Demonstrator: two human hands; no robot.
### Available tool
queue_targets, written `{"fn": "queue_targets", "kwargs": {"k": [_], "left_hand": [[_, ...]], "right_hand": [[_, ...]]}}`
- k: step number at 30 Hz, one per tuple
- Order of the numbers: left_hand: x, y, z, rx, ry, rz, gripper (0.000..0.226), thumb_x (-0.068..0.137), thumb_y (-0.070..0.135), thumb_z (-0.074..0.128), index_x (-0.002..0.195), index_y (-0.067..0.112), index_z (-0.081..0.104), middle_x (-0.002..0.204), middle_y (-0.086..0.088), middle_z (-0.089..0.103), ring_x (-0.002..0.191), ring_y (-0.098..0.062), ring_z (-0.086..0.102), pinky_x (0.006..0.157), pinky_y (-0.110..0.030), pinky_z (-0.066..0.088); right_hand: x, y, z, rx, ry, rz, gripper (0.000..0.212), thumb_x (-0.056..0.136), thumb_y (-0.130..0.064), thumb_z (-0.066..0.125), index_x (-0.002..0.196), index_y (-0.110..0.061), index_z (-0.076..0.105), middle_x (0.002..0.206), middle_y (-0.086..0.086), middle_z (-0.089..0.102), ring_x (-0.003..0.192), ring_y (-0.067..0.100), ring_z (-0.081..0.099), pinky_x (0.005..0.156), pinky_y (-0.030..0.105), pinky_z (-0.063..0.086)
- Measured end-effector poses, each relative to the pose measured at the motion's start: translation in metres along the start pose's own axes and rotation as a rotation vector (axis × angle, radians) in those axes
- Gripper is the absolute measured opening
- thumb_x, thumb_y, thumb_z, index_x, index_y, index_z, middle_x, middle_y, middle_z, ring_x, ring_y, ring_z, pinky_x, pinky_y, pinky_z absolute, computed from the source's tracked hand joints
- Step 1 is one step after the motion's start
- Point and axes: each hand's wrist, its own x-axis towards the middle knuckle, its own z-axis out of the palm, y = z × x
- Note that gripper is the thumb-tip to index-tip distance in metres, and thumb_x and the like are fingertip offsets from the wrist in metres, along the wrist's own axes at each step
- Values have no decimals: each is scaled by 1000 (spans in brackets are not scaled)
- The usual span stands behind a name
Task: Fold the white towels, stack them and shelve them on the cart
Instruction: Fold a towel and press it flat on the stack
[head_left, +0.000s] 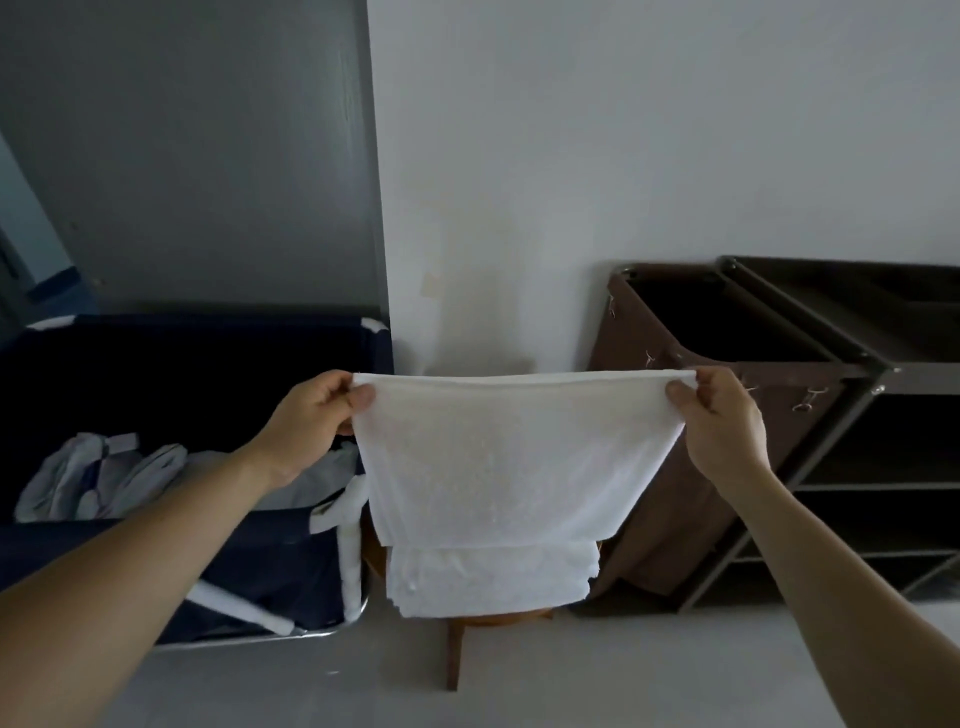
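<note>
A white towel (514, 457) hangs stretched in the air in front of me, folded over along its top edge. My left hand (317, 415) pinches its upper left corner and my right hand (722, 415) pinches its upper right corner. Below it, a stack of folded white towels (488, 582) lies on a wooden stool (457, 649), partly hidden by the hanging towel. The dark brown cart (852, 441) with open shelves stands to the right against the wall.
A dark blue laundry bin (218, 364) on the left holds several crumpled pale linens (104, 473). A brown fabric bag (691, 467) hangs on the cart's left end. White wall behind, a grey door at upper left, pale floor below.
</note>
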Motion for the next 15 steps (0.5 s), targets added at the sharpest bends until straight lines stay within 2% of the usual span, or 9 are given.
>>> {"fn": "queue_targets", "kwargs": {"k": [3, 6, 9, 13, 15], "left_hand": [[34, -9, 11, 5, 45, -34, 22, 101, 25, 53, 110, 10, 65, 106, -8, 70, 95, -23, 70, 84, -37, 58], [78, -30, 30, 24, 109, -102, 21, 101, 27, 53, 108, 11, 65, 106, -11, 68, 97, -29, 67, 88, -45, 57], [126, -68, 52, 116, 137, -214, 25, 102, 31, 51, 109, 10, 63, 103, -9, 65, 97, -28, 64, 91, -50, 54], [191, -136, 88, 266, 155, -378, 25, 102, 35, 49, 107, 13, 59, 104, -7, 64, 96, -27, 62, 92, -50, 51], [216, -167, 108, 284, 141, -456, 21, 103, 33, 47, 103, 15, 57, 104, -8, 64, 97, -29, 62, 92, -46, 51]], "right_hand": [[29, 10, 13, -41, -48, 35, 11, 99, -28, 54, 108, -21, 54, 85, -4, 57, 79, 20, 54, 66, 31, 37], [68, 34, 47, -49, -115, 80, 17, 99, -27, 54, 111, -15, 56, 96, 2, 60, 87, 23, 55, 69, 32, 39], [112, 75, 98, -37, -207, 184, 23, 99, -27, 55, 115, -11, 58, 102, 5, 62, 85, 20, 56, 62, 29, 41], [154, 139, 175, -60, -317, 333, 22, 97, -26, 56, 112, -11, 59, 101, 7, 65, 91, 27, 61, 81, 41, 51], [163, 170, 209, -61, -368, 409, 23, 98, -26, 55, 113, -10, 59, 95, 3, 64, 88, 26, 61, 81, 42, 51]]}}
